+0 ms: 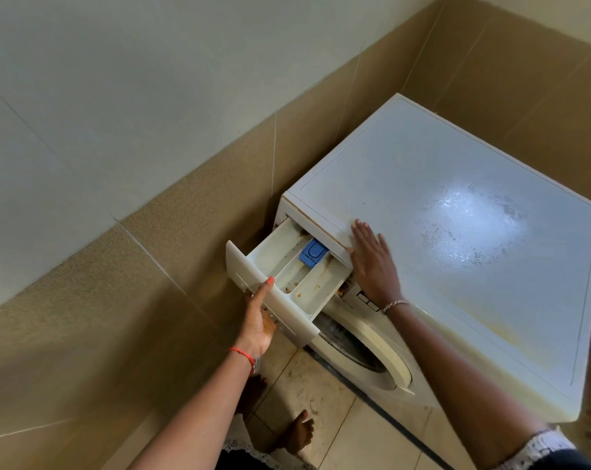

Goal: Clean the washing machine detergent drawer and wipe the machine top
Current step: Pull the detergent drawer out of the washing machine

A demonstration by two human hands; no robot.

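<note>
A left hand [258, 317] gripped the front of the detergent drawer [287, 266], pulled out at 8 o'clock from the machine top [456, 184], where the right hand [372, 262] lay flat, fingers straight. Brown residue [299, 287] in the drawer and stains [477, 256] on top suggested cleaning had not begun.

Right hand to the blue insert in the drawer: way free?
Probably yes: the drawer is out, the blue insert lies uncovered, and the right hand rests flat on the machine top nearby, holding nothing.
</note>
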